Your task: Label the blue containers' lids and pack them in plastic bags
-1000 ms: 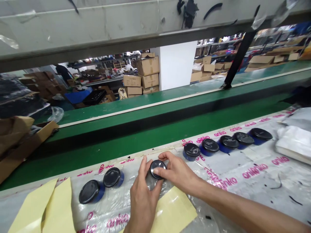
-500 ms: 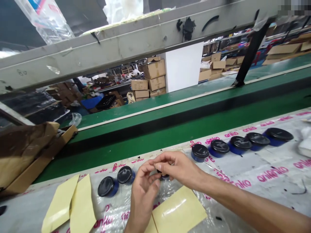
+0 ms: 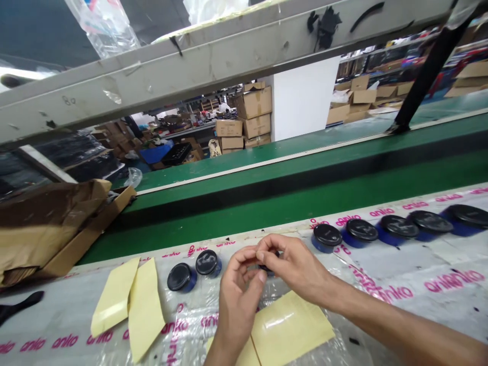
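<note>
My left hand (image 3: 241, 287) and my right hand (image 3: 292, 262) meet at the middle of the work surface, fingertips pinched together. Whatever they pinch is too small or hidden to name. Behind and below the fingers a dark lidded container (image 3: 271, 260) shows in part. A yellow sheet (image 3: 292, 328) lies flat just below my hands. To the left stand two blue containers with black lids, one (image 3: 181, 277) nearer and one (image 3: 208, 263) beside my left hand. Several more form a row at the right, the closest being a blue container (image 3: 327, 237).
Two yellow strips (image 3: 147, 307) lie at the left. A green conveyor (image 3: 229, 213) runs behind the surface, under a grey beam (image 3: 213, 61). An open carton with brown paper (image 3: 76, 244) stands far left, and a black object (image 3: 23, 305) lies in front of it.
The whole view has shifted, so most things appear farther right, and the black object at the left shows more. My hands stay together, fingertips still pinched.
</note>
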`<state>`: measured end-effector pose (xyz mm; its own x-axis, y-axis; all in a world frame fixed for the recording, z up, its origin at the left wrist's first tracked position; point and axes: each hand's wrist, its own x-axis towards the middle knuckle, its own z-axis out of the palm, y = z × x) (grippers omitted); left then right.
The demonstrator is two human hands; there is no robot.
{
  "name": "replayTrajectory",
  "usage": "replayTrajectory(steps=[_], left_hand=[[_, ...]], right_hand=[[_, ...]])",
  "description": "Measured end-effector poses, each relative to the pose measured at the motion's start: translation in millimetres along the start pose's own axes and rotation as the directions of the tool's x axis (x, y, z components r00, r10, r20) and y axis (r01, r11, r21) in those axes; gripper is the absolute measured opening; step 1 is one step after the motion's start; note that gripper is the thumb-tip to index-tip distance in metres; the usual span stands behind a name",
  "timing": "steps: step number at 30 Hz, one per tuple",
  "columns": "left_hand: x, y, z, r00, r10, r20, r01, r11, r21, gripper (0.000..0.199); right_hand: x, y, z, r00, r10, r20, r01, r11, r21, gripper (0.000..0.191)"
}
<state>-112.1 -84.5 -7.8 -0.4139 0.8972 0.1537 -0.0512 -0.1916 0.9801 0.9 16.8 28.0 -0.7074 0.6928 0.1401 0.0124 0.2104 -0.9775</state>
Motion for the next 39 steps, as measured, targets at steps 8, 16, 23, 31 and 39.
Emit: replayTrajectory(steps=[8,16,23,31,39], left_hand=[[3.6,22.9,-55.3,0.856,0.49,-0.163,-0.057,0.403,0.913,0.047],[2.8,19.6,-99.0,0.971,0.235,-0.033,0.035,-0.003,0.999,0.049],[8.1,16.6,-70.4,0.955,0.268,-0.126,0.022,0.359,0.933,0.046],[4.5,12.4,-54.5,0.955,0.178,-0.238,0.007,0.786,0.619,0.061],[3.7,13.1,-55.9,0.935,0.264,-0.238,-0.039,0.742,0.67,0.049]], right_hand=[[0.0,0.8,-6.5,0.997,-0.024,-0.075,0.021,0.999,-0.035,0.016],[-3.8,-0.1,-7.8,1.0,-0.017,-0.021,0.017,1.0,0.012,0.015],[1.1,-4.1,1.6,0.999,0.008,0.052,-0.009,1.0,0.02,0.011],[24.4,-11.7,20.6,0.982,-0.002,0.187,-0.006,0.999,0.039,0.014],[35.9,-4.5,31.2,0.966,-0.023,0.257,-0.001,0.996,0.091,0.018]])
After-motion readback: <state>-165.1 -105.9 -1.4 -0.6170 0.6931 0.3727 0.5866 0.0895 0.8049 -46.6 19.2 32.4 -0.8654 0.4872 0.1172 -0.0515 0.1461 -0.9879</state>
